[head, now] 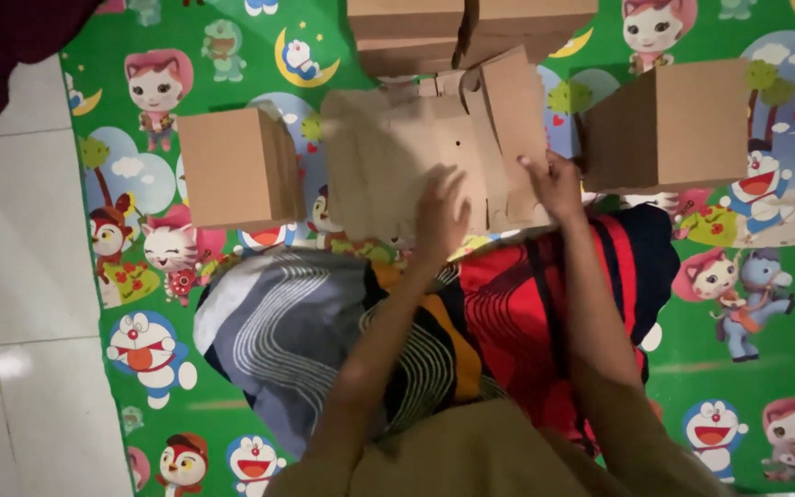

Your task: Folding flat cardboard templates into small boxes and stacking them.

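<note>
On the mat, head view: a flat, half-folded cardboard blank (pixel 416 156) lies before the knees.
Left hand (pixel 441 216): fingers spread, pressing the blank's panel.
Right hand (pixel 554 184): pinching a raised flap (pixel 514 101).
Neighbours: finished boxes left (pixel 236 167) and right (pixel 669 124).
Risk: uneven pressure could likely crease or tear the flap.

We seem to be on a home floor: a green play mat with cartoon animals (pixel 747 368) lies under our hands. White glossy floor tiles (pixel 11 239) show well left of them.
</note>
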